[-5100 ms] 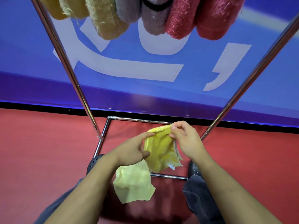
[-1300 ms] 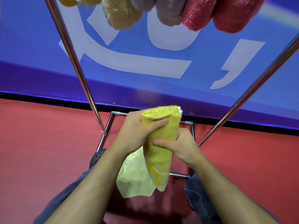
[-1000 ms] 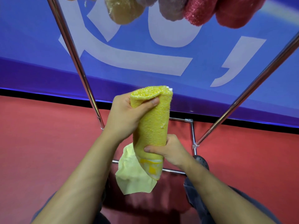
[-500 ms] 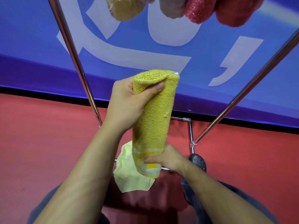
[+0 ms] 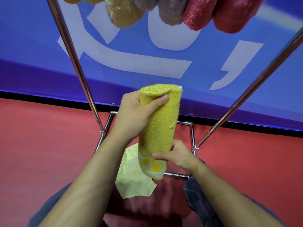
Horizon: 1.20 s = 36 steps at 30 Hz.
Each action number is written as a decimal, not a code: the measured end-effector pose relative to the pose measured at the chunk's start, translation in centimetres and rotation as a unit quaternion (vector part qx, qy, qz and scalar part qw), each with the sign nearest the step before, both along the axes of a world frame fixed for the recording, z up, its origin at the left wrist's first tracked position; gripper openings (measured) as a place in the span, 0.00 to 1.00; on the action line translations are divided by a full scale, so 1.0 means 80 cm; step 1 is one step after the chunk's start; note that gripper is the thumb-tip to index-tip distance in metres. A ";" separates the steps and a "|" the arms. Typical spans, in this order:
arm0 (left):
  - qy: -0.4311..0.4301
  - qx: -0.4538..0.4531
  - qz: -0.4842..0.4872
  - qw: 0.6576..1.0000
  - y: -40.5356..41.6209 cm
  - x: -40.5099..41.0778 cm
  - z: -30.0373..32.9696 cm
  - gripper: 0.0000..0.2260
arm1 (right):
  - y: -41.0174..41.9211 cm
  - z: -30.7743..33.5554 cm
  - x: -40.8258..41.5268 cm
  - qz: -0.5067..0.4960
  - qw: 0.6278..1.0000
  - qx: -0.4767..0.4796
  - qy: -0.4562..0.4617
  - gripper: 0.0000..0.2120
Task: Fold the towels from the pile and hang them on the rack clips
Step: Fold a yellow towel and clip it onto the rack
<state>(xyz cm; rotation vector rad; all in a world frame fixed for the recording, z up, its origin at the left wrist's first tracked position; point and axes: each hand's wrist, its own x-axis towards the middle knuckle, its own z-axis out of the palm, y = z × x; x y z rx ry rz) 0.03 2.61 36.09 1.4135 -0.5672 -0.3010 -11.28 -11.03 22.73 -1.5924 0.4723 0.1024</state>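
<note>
A folded yellow towel [image 5: 159, 128] stands upright between my hands, in front of the rack. My left hand [image 5: 132, 115] grips its top end, thumb pressed across the folded edge. My right hand [image 5: 177, 154] grips its lower end, just above the patterned border. Several folded towels hang from the top of the rack: a tan one [image 5: 124, 12], a grey one [image 5: 170, 10] and two red ones [image 5: 196, 15]. A pale yellow cloth [image 5: 132, 176] lies on the floor below my hands.
Two chrome rack poles slant up, one at the left [image 5: 73, 61] and one at the right [image 5: 255, 84]. The rack's base frame [image 5: 191, 138] sits on the red floor [image 5: 41, 145]. A blue banner [image 5: 164, 59] stands behind. My legs flank the pale cloth.
Earlier I was still folding the yellow towel low down. Both hands have since lifted it upright, and my right hand has slid down to its lower end.
</note>
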 end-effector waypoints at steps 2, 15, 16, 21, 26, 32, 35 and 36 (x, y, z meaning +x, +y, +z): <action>-0.001 0.008 -0.017 1.000 -0.004 -0.006 -0.004 0.04 | -0.002 0.013 0.004 -0.026 0.999 -0.001 -0.037 0.12; 0.227 -0.017 0.112 0.967 0.015 0.044 -0.071 0.04 | -0.007 0.045 -0.004 0.085 0.996 -0.021 -0.007 0.16; 0.263 -0.025 0.110 0.958 0.016 0.048 -0.077 0.05 | -0.006 0.050 -0.004 0.090 0.996 -0.024 -0.014 0.21; 0.388 -0.007 0.106 0.915 0.017 0.063 -0.111 0.09 | -0.001 0.073 -0.007 0.118 0.990 -0.050 -0.067 0.44; 0.420 0.053 0.108 0.899 0.012 0.065 -0.144 0.12 | -0.004 0.075 -0.011 0.125 0.986 -0.055 -0.098 0.43; 0.376 0.165 0.060 0.910 0.008 0.055 -0.168 0.16 | -0.011 0.081 -0.014 0.083 0.987 -0.014 -0.140 0.38; 0.210 0.267 0.039 0.940 0.000 0.037 -0.161 0.19 | -0.017 0.085 -0.016 0.052 0.986 0.045 -0.153 0.36; 0.182 0.243 0.031 0.952 -0.003 0.033 -0.153 0.18 | -0.019 0.087 -0.016 0.044 0.984 0.075 -0.156 0.36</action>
